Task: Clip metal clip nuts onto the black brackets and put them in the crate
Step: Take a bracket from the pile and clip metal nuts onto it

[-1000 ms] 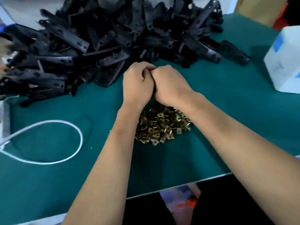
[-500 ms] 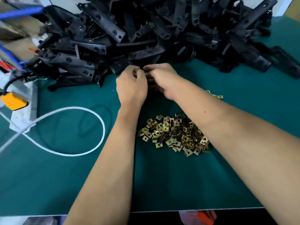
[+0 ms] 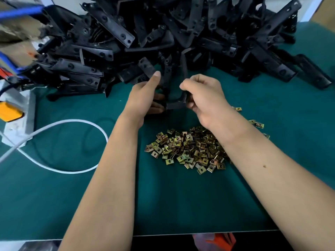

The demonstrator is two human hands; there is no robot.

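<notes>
**Both hands on one bracket**

The left hand (image 3: 143, 96) and right hand (image 3: 204, 98) grip a black bracket (image 3: 176, 98) between them above the green worktop (image 3: 181, 205). Clip nuts (image 3: 188, 149) lie heaped just nearer; the bracket pile (image 3: 163, 38) rises behind. A white cable (image 3: 72, 124) loops left.

bracket pile (image 3: 181, 33): far across the tabletop (image 3: 181, 205)
clip nuts (image 3: 188, 149): heaped near of the pile, centre
held bracket (image 3: 176, 100): between left hand (image 3: 143, 98) and right hand (image 3: 204, 98), above the gap
cable (image 3: 76, 147): looped left
power strip (image 3: 18, 116): far left edge
</notes>
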